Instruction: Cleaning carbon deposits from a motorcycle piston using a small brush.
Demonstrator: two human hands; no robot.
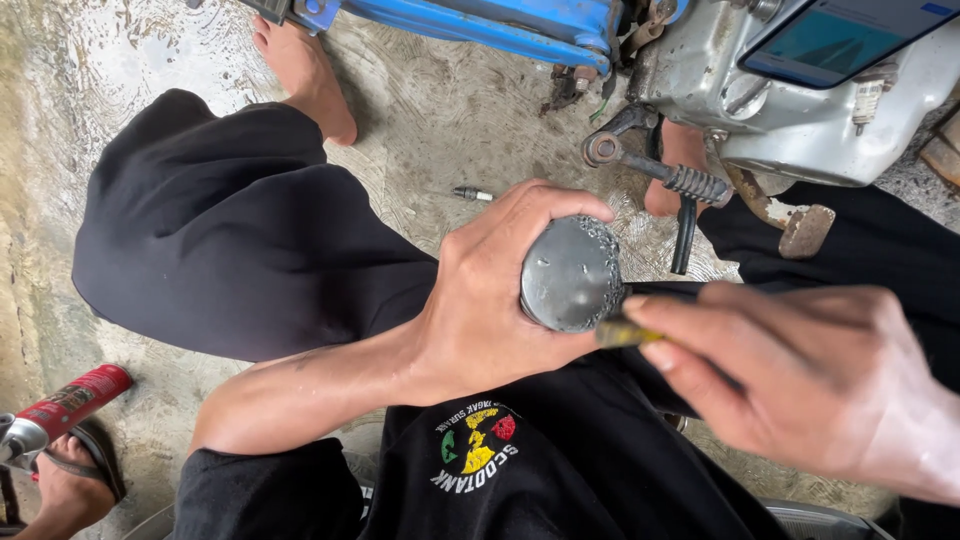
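Left hand (480,300), fingers clamped round a carbon-crusted piston (570,272); right hand (800,370), fingers pinched on a yellow-handled scraper (625,333) at its rim. Scraping appears under way; next, probably, turning the crown to untouched crust.

Dull grey metal piston (570,272), rough concrete floor (440,110), matt black cloth (240,240)

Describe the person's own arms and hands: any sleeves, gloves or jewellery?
Both hands are bare: no gloves, rings or watch show on the left hand or the right hand. The left forearm is uncovered up to a black sleeve near the elbow. The right arm leaves the frame at the wrist, so its sleeve cannot be seen. The fingers look smudged with grime.
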